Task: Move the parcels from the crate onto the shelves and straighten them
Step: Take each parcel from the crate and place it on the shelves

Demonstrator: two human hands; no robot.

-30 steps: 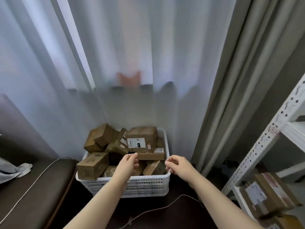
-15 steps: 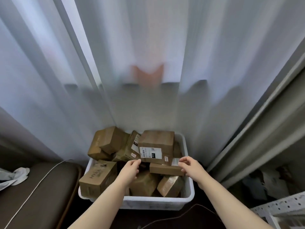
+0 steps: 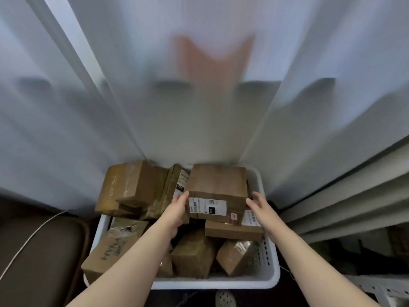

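Fingers (image 3: 182, 197) of left hand (image 3: 176, 212) lay nearly straight against the left side of the top parcel (image 3: 218, 187); no curl round it was visible (underside hidden). Right hand (image 3: 261, 210) was spread open, thumb at the parcel's right edge, contact uncertain. Both bare forearms reached forward. Parcel: brown taped cardboard, white barcode label on near face, resting atop other boxes in the white perforated plastic crate (image 3: 271, 262). Behind: pale pleated curtain (image 3: 199, 118).

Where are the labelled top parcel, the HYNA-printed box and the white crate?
labelled top parcel (image 3: 218, 189), head view, brown top face.
HYNA-printed box (image 3: 110, 249), head view, printed face.
white crate (image 3: 221, 283), head view, near rim.
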